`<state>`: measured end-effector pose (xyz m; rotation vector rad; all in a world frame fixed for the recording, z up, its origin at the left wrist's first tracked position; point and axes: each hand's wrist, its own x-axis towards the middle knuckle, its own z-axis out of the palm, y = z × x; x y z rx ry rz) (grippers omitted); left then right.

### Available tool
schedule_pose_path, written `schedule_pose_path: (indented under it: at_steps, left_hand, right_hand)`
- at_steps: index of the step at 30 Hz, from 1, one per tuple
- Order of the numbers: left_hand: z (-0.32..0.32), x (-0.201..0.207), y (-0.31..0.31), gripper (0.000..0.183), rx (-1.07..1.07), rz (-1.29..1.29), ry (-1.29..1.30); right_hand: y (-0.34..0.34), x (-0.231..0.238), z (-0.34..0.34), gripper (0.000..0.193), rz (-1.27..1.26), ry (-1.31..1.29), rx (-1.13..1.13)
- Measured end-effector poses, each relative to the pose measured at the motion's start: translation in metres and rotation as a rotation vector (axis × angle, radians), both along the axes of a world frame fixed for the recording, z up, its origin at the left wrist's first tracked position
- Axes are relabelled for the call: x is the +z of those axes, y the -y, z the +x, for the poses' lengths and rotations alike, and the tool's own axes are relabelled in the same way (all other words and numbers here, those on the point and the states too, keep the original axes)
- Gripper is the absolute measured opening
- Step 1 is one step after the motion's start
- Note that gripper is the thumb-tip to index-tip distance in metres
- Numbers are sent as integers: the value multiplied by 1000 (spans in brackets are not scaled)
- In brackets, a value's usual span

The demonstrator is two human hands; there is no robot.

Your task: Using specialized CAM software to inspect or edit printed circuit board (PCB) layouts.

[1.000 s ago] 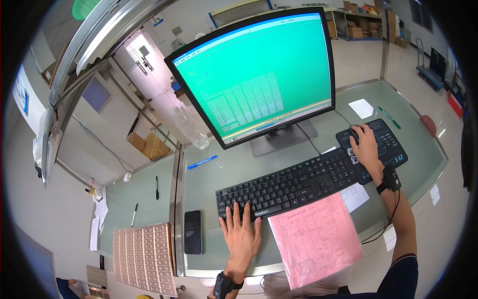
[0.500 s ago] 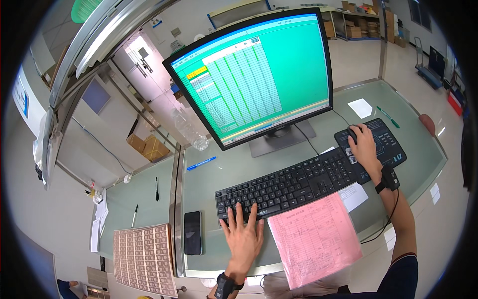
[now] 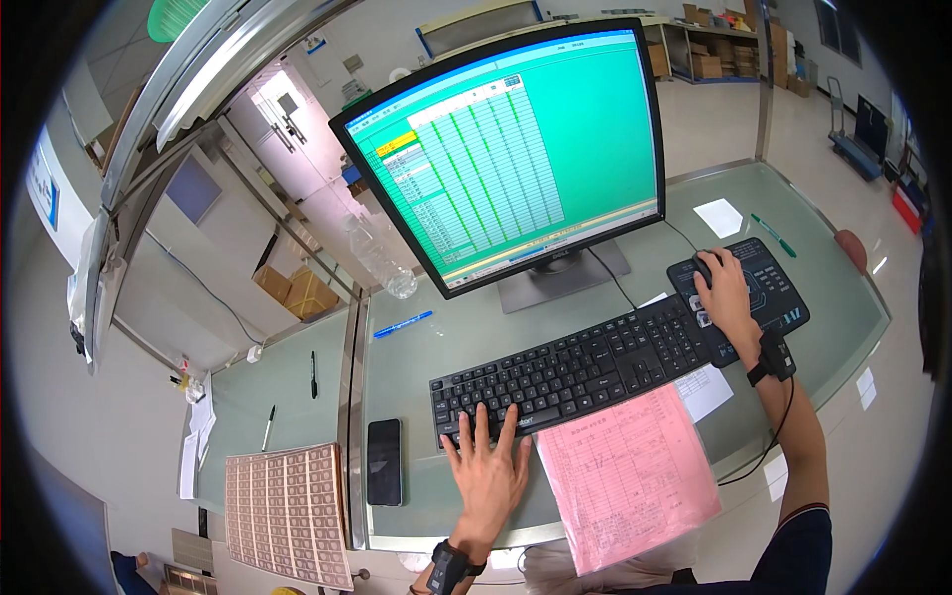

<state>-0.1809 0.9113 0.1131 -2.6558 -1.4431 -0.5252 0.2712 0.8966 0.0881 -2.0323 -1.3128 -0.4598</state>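
My left hand (image 3: 488, 476) rests with spread fingertips on the lower left keys of a black keyboard (image 3: 585, 362). Farther right, my right hand (image 3: 726, 296) is curled over a black computer mouse (image 3: 702, 264), mostly covered by the palm and fingers. The mouse sits on a dark patterned mouse pad (image 3: 773, 283). Behind the keyboard stands a monitor (image 3: 595, 159) showing a table of rows and columns on a green background. A pink form in a clear sleeve (image 3: 635, 476) touches the keyboard's front edge, just right of my left hand.
Left of the keyboard lies a black phone (image 3: 385, 461); a blue pen (image 3: 403, 324) and a clear plastic bottle (image 3: 382, 260) are behind it. A green pen (image 3: 773, 235) and white paper (image 3: 718, 216) lie at the right. A printed brown sheet stack (image 3: 288, 516) overhangs the left table.
My left hand has shifted very slightly right and its fingers have moved a little on the keys. My right hand stays on the mouse.
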Motion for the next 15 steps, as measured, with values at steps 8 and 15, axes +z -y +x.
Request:
schedule_pose_path:
  at_steps: [8, 15]
  left_hand:
    - [0, -3, -1, 49, -4, 18, 10]
    - [2, 1, 1, 48, 19, 43, -1]
  right_hand:
    - [1, 2, -2, 36, 10, 2, 1]
    - [1, 1, -1, 38, 10, 7, -1]
